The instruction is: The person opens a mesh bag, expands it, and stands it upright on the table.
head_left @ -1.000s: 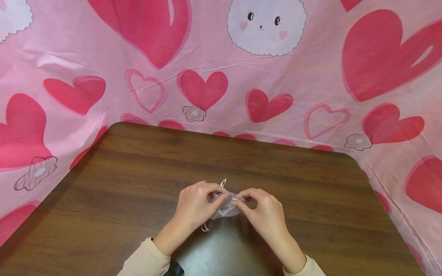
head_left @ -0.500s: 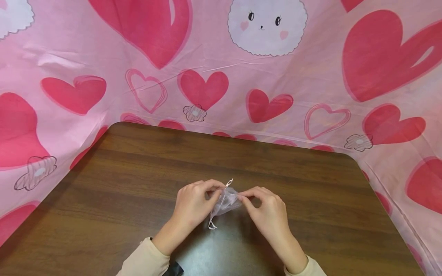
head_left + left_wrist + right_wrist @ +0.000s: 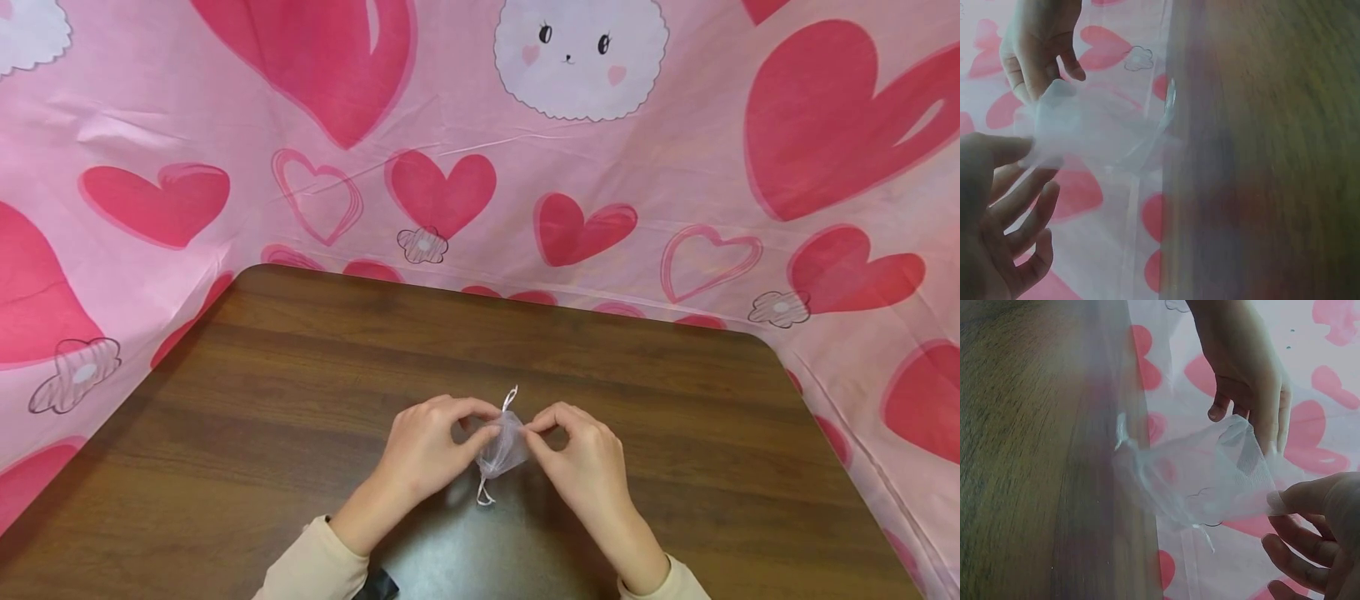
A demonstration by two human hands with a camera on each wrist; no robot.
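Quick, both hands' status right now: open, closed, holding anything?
Left hand: holding, thumb and finger pinching the sheer drawstring pouch.
Right hand: holding, thumb and finger pinching the same pouch.

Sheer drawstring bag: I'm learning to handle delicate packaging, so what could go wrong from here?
Slipping: the left hand and right hand hold the bag only at its edge with the fingertips, so it might slide free.
Tearing: the fabric looks thin enough to see through; pulling the hands apart hard could strain it.
Snagging: the far cord loop and near cord loop stick out loose and might catch on a finger.
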